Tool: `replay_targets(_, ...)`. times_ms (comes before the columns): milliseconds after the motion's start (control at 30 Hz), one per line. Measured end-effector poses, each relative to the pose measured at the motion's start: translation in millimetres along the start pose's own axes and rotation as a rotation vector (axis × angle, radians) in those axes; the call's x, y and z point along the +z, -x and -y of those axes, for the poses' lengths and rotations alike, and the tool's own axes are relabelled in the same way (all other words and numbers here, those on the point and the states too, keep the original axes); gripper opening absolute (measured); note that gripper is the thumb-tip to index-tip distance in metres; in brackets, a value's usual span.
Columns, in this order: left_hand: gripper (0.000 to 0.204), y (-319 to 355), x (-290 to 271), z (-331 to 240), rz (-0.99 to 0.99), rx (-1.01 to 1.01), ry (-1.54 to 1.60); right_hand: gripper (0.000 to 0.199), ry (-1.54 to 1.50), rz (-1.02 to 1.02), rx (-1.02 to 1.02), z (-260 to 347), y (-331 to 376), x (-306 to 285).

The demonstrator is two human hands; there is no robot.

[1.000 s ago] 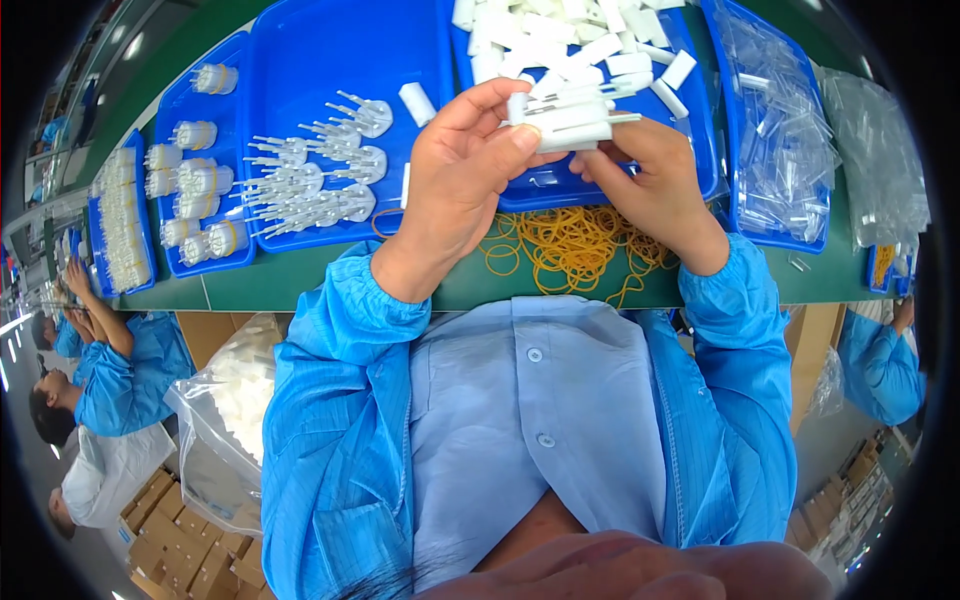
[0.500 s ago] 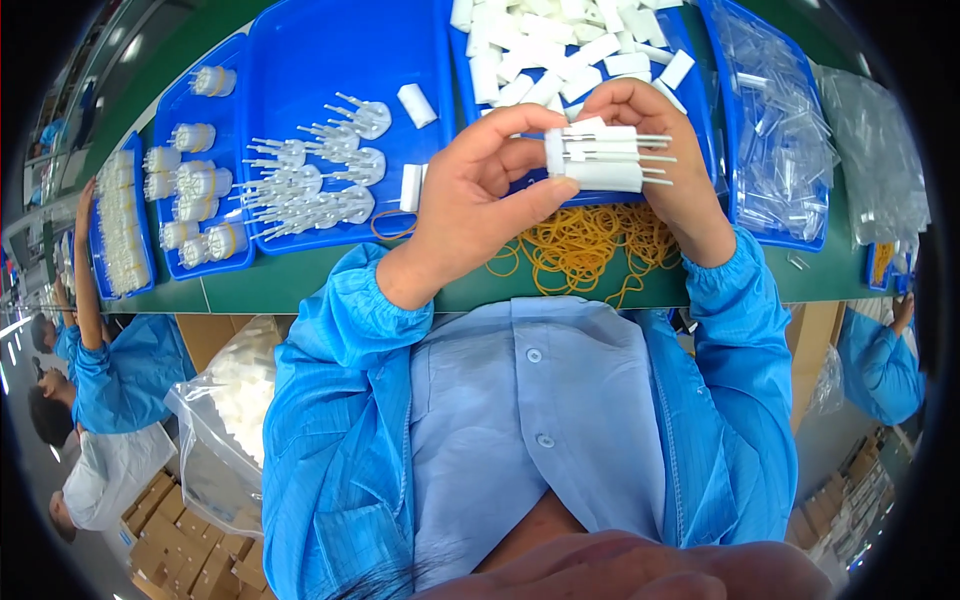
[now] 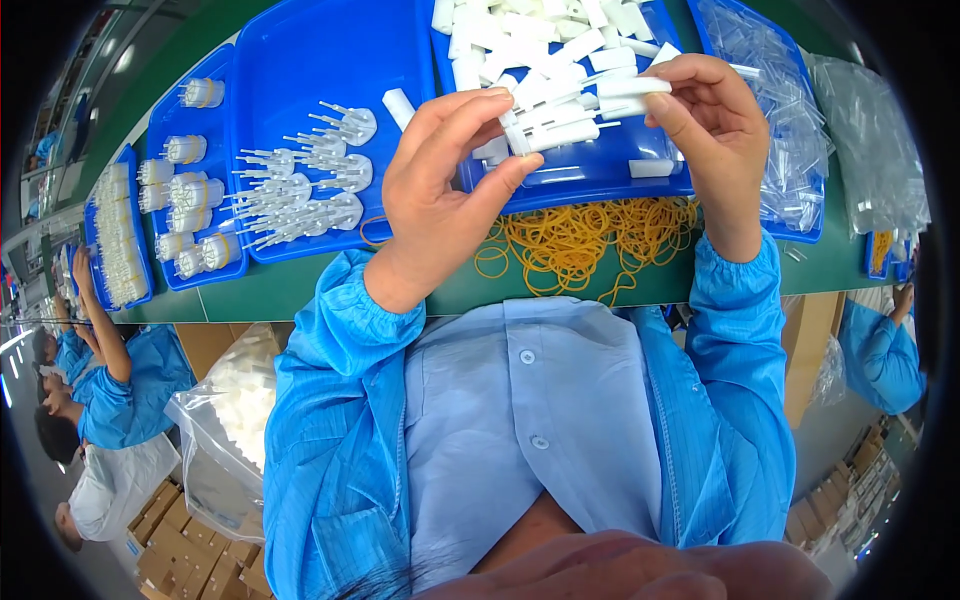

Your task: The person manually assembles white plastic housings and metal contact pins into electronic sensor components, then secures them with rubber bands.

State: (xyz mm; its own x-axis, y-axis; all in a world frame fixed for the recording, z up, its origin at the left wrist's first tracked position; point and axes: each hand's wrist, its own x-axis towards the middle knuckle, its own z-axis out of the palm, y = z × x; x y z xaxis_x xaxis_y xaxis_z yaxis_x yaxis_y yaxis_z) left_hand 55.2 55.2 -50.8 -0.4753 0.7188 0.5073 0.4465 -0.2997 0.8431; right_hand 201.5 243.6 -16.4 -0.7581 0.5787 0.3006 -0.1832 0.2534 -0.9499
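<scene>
Bundle of white plastic tubes (image 3: 565,115) was gripped by left hand (image 3: 440,190) and right hand (image 3: 715,140); judged light, stiff, loose; best clasped mid-length.

The upper tray of white parts (image 3: 560,40) is cut off by the top edge

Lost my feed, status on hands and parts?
Left hand and right hand both gripping bundle of white plastic tubes. Rubber bands below. Nothing blocking.
</scene>
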Motion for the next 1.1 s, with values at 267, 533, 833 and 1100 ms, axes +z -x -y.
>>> replay_targets(267,0.046,-1,-1,-1,0.008,0.003,-0.065,0.021,-0.087,0.083,0.085,3,1,2)
replay_targets(533,0.047,1,-1,1,-0.002,0.016,-0.063,0.018,-0.185,0.056,0.133,6,2,2)
replay_targets(833,0.046,2,1,3,-0.044,0.092,-0.192,0.016,-0.214,0.055,0.160,0,4,6)
replay_targets(1100,0.045,1,2,3,-0.088,0.075,-0.196,0.017,-0.210,0.144,0.129,-1,1,5)
